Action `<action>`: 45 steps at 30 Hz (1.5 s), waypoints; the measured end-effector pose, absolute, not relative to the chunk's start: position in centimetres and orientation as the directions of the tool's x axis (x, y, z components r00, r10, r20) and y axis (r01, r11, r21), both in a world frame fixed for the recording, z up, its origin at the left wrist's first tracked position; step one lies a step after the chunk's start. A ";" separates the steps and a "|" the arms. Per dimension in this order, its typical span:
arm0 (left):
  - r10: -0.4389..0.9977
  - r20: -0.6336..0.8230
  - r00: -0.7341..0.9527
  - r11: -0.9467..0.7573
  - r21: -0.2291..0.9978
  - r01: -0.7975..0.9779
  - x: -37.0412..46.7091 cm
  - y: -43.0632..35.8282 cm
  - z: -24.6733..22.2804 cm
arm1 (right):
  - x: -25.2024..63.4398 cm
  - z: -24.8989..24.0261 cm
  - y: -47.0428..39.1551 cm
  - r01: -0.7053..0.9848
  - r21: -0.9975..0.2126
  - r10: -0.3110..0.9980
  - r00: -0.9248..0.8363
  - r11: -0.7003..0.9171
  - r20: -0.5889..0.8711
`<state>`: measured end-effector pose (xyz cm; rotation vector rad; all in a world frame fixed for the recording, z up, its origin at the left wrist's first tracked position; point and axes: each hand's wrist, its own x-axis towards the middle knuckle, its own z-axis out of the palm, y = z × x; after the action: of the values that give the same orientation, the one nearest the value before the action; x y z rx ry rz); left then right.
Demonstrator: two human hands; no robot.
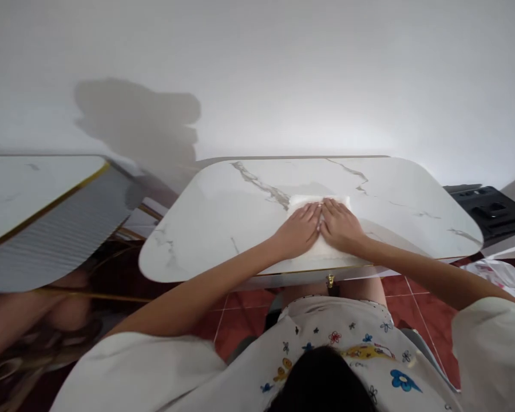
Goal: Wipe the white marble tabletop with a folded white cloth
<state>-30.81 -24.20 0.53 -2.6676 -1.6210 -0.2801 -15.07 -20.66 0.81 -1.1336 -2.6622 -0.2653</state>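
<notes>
"How far along is this?"
"Seemingly underway: the left hand (299, 230) and right hand (340, 225) are lying flat, side by side, covering a white cloth (321, 250) on the table (217, 220); nothing is showing what's left."

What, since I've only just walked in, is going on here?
A person's left hand and right hand lie flat, side by side, on a white cloth or wipe. It rests on a white marbled tabletop, near the edge closest to the person. Another marbled tabletop stands off to the left.
</notes>
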 end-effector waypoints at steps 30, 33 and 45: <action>0.903 0.348 -0.251 -0.015 0.610 0.792 -61.7 -24.9 -1.2 | -49.1 1.1 -20.9 0.572 -0.173 0.591 -0.717 0.802 0.369; 0.921 0.334 -0.202 -0.034 0.584 0.811 -62.5 -21.5 -0.8 | -49.9 0.8 -17.8 0.604 -0.176 0.617 -0.675 0.777 0.405; 0.935 0.338 -0.113 -0.085 0.519 0.850 -63.0 -10.5 0.6 | -51.2 0.6 -7.5 0.700 -0.195 0.706 -0.580 0.687 0.407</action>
<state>-62.97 -10.53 0.59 -2.1741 -2.2078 -1.0537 -51.21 -7.48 0.60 -1.0863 -2.4426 0.0178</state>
